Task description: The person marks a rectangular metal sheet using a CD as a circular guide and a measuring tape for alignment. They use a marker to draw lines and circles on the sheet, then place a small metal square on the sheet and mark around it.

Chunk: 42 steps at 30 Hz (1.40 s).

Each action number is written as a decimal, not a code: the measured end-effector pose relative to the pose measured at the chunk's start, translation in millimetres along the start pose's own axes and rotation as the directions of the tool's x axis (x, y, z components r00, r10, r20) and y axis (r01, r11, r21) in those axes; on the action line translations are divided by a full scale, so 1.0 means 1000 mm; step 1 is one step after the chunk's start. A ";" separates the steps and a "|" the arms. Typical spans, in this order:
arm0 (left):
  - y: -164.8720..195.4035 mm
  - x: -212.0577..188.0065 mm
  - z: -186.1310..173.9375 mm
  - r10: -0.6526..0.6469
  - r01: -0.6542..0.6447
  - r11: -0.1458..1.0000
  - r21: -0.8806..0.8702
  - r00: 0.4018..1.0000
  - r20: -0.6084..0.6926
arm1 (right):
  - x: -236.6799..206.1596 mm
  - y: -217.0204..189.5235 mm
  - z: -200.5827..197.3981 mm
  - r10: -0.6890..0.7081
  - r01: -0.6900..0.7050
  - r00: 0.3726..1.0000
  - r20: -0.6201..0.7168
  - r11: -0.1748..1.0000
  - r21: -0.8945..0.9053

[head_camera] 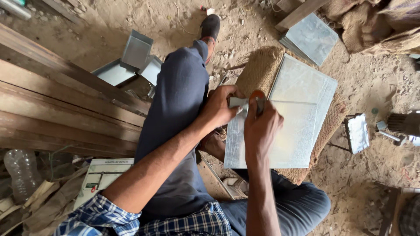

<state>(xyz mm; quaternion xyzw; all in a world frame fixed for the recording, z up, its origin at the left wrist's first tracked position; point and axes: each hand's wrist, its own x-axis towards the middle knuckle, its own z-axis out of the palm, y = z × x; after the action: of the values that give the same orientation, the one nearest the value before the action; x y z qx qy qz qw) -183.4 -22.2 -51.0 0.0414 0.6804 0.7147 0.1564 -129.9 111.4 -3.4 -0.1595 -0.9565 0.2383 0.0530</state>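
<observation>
I sit on a dirt floor with a flat galvanized metal sheet (297, 126) lying on a burlap sack (258, 72) in front of me. My left hand (218, 107) pinches a small folded metal piece (238, 104) at the sheet's near left edge. My right hand (260, 126) grips a tool with an orange handle (257, 95), pressed on the sheet right beside that piece. A straight line runs across the sheet from the tool toward the right. My leg in dark trousers (179, 100) stretches forward at the left of the sheet.
Wooden planks (57, 100) lie at the left. Bent metal trays (135, 57) rest beyond my leg, and a stack of metal sheets (310, 37) sits at top right. A small metal piece (358, 133) and a brush (402, 123) lie right; a plastic bottle (19, 172) lower left.
</observation>
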 end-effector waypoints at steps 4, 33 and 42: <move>-0.001 0.004 -0.001 0.117 -0.105 0.979 0.175 0.991 -0.061 | -0.003 -0.006 -0.009 -0.186 0.183 0.981 -0.059 0.982 -0.045; -0.012 0.001 0.001 0.201 -0.194 0.970 0.144 0.979 -0.041 | -0.013 -0.013 -0.008 -0.045 0.044 0.999 -0.023 0.999 -0.029; -0.014 0.005 0.003 0.091 -0.088 0.977 0.195 0.996 -0.005 | 0.007 0.000 -0.016 -0.156 0.156 0.979 -0.131 0.988 -0.014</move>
<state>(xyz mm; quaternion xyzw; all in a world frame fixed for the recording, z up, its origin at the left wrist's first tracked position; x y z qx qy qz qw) -185.3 -17.9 -65.7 0.0819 0.7454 0.6515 0.1145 -133.6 121.1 10.9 -0.0994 -0.9610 0.2207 0.1340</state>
